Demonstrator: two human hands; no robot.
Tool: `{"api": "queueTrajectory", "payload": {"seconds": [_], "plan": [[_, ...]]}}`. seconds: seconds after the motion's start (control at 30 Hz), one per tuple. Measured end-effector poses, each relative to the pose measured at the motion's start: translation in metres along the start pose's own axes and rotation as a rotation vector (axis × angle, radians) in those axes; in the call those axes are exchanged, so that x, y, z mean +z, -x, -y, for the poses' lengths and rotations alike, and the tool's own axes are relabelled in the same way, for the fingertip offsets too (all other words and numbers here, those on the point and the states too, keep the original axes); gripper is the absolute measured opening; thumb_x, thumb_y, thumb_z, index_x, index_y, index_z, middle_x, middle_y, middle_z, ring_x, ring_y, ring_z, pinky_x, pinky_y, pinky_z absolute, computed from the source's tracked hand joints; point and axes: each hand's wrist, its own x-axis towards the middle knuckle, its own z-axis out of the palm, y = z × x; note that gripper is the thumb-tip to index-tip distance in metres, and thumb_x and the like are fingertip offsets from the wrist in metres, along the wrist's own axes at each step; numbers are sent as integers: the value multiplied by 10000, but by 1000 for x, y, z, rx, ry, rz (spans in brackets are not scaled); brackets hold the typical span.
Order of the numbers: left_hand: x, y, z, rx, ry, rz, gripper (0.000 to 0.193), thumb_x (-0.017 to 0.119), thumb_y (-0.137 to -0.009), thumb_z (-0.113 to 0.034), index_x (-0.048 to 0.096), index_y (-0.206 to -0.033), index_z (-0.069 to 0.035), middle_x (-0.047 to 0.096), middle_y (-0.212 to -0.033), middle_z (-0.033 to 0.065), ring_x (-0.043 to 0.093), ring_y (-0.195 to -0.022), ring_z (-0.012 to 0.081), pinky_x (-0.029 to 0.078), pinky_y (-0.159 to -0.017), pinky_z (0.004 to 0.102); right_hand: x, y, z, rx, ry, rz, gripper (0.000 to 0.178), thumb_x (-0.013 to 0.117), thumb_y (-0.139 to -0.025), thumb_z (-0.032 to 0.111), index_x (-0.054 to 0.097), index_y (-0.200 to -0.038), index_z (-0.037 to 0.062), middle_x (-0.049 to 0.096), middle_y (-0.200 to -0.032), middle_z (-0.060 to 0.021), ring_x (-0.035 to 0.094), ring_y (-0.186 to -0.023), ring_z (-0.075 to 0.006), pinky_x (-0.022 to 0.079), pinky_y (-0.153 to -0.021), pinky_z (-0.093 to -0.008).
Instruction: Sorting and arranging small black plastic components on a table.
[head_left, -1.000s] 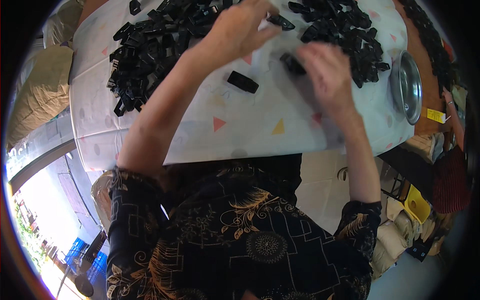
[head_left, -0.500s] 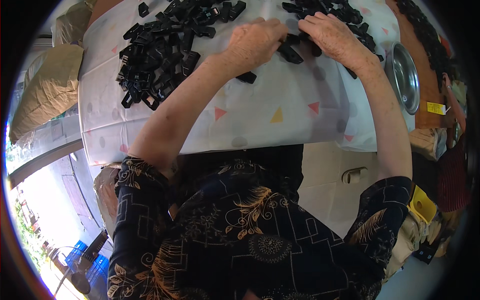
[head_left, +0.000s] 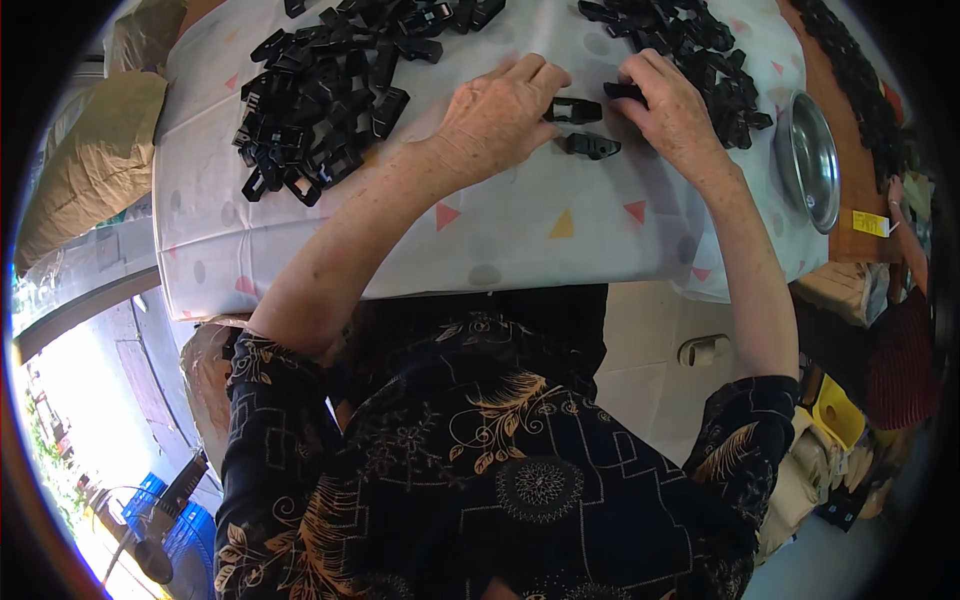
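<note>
My left hand (head_left: 500, 112) is closed at the fingertips on a black plastic frame-shaped part (head_left: 577, 110) with an open slot in it. Facing it, my right hand (head_left: 668, 112) pinches a small dark plastic piece (head_left: 624, 91), partly hidden by the fingers. The two held pieces are apart. Just below them a loose black plastic part (head_left: 593, 146) lies on the patterned white tablecloth (head_left: 500, 235). A big heap of black slotted parts (head_left: 310, 120) lies beyond my left forearm. Another heap of black parts (head_left: 725, 95) lies to the right of my right hand.
A round metal bowl (head_left: 822, 165) stands at the table's right. Farther right are a brown surface (head_left: 860, 170) with a yellow tag (head_left: 871, 222), a long dark pile (head_left: 850, 80) and another person's arm (head_left: 907, 240). A brown paper sack (head_left: 95, 165) stands at left.
My hands have drawn slightly nearer to me and farther apart. The slotted part at my left fingertips and the piece in my right hand now show.
</note>
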Motion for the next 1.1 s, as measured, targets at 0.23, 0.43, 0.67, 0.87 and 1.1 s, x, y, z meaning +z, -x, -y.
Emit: {"api": "queueTrajectory", "payload": {"seconds": [0.23, 0.43, 0.67, 0.87, 1.1], "plan": [[2, -9, 2, -94, 42, 114, 290, 708, -832, -179, 616, -1101, -118, 568, -1063, 52, 625, -1023, 264, 522, -866, 410, 0, 5, 14, 159, -278, -96, 187, 721, -843, 44, 593, -975, 10, 626, -934, -72, 603, -750, -226, 502, -660, -329], [3, -13, 4, -125, 99, 142, 273, 693, -839, -191, 645, -1100, -126, 587, -1109, 41, 607, -1107, 253, 508, -924, 418, 10, 5, 37, -69, -281, -208, 182, 722, -819, -42, 655, -981, 8, 656, -1022, -66, 638, -836, -190, 534, -740, -283], [8, -13, 9, -64, 109, 57, 309, 699, -815, -185, 624, -1099, -88, 601, -1034, 62, 661, -952, 253, 539, -824, 385, 28, 6, 36, -88, -254, -249, 184, 732, -778, -65, 669, -934, 9, 665, -990, -80, 637, -886, -240, 534, -768, -311], [8, -10, 12, -56, 119, 20, 311, 704, -795, -181, 622, -1082, -90, 599, -1035, 67, 656, -931, 264, 536, -808, 396, 18, 1, 30, -129, -258, -129, 205, 740, -769, -46, 678, -960, -5, 673, -1029, -97, 637, -965, -275, 514, -848, -349], [5, -9, 5, -93, 143, 71, 294, 729, -795, -182, 644, -1064, -98, 584, -1061, 64, 628, -1034, 266, 546, -841, 401, 10, 14, 21, -253, -136, 11, 314, 686, -798, -41, 696, -1109, 7, 659, -1188, -114, 595, -1198, -324, 482, -943, -395]]}}
